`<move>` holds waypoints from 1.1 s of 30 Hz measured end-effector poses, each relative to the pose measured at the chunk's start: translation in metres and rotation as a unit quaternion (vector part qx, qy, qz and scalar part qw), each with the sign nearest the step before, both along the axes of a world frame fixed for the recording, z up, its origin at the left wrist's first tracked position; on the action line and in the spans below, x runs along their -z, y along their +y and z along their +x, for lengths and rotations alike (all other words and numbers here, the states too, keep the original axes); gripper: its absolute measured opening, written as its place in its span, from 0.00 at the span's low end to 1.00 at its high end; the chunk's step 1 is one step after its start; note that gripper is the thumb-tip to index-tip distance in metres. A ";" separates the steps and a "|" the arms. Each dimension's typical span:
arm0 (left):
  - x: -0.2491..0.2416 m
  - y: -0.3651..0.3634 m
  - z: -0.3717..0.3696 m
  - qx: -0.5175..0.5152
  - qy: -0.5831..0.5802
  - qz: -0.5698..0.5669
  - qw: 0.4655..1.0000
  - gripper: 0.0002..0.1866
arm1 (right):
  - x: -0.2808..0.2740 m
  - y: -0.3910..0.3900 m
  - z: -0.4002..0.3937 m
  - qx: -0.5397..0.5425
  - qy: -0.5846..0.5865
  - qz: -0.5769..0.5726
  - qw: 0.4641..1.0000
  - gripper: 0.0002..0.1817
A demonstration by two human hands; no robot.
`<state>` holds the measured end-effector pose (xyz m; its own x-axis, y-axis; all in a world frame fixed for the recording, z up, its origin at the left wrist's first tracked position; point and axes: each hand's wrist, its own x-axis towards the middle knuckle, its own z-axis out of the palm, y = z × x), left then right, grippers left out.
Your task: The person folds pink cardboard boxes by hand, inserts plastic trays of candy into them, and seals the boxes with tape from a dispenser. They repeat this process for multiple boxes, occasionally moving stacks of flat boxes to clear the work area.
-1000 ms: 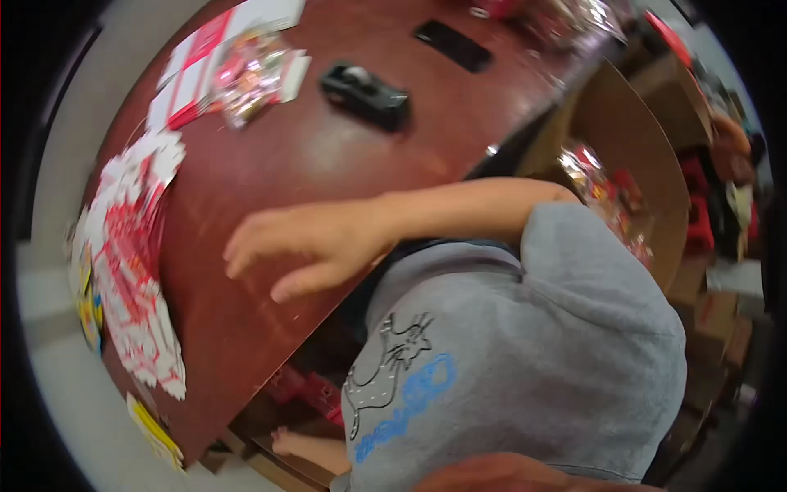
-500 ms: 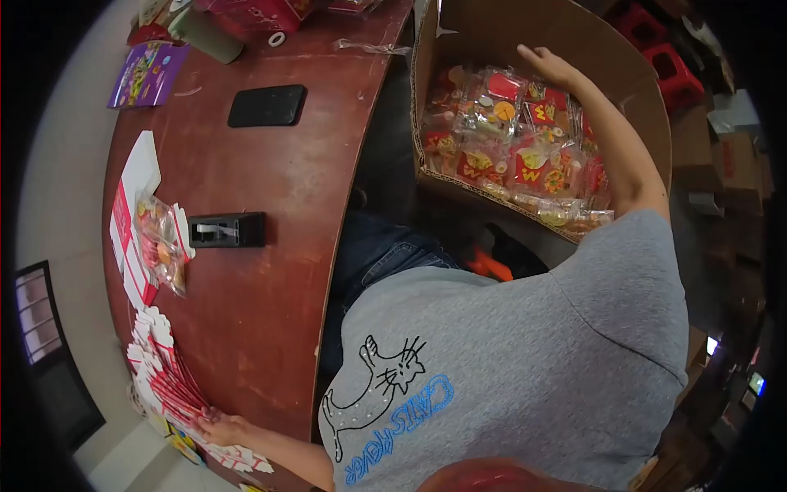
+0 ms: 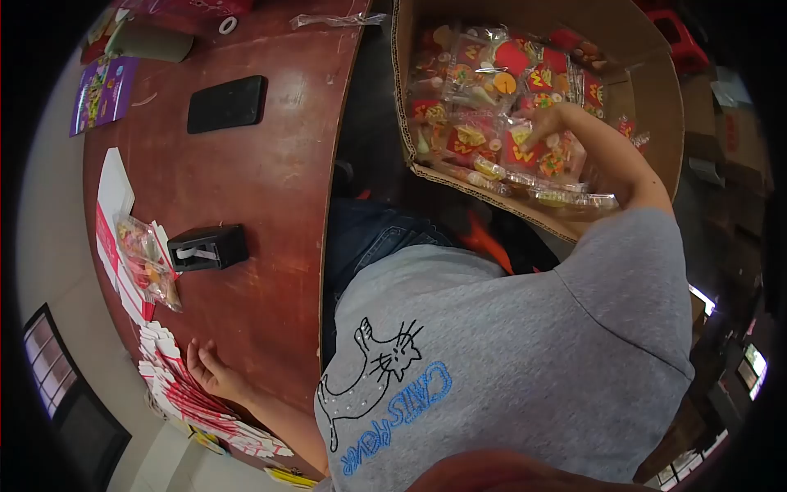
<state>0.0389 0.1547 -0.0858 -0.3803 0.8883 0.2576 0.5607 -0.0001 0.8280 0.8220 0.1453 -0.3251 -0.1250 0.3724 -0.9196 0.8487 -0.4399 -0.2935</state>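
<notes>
Clear packets point(image 3: 471, 139) with red-and-yellow inserts lie in the open carton point(image 3: 656, 90), upper right of the frame. Right hand point(image 3: 557, 121) is reaching in over them, fingers bent down at one near the middle; can't tell if they're clamped on it or just touching. Best grip looks like a film edge or corner: pinch there, lift straight up, check no neighbour rides along. Squeezing the middle would likely crumple the film; dragging could snag on the carton rim.

Left hand point(image 3: 215, 379) is lower left, fingers slightly apart and loosely curled, nothing visible in them, just beside the fanned red-and-white card pieces point(image 3: 193, 398). Keep the forearm off that fan, it'd probably slide. Bagged items point(image 3: 147, 262) sit on flat card on the bench point(image 3: 287, 180), tape dispenser point(image 3: 209, 248) right beside, phone point(image 3: 225, 104) above.
</notes>
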 end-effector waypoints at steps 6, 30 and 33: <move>0.036 -0.039 -0.024 -0.019 -0.037 0.010 0.999 0.12 | -0.048 -0.015 -0.029 -0.078 -0.078 0.025 0.994 0.60; 0.025 0.084 -0.094 0.003 0.036 0.095 0.995 0.15 | -0.500 0.068 -0.252 -0.282 0.116 0.461 0.834 0.28; 0.029 0.069 -0.106 -0.017 0.081 0.091 0.992 0.15 | -0.505 0.106 -0.319 -0.367 0.132 0.463 0.796 0.26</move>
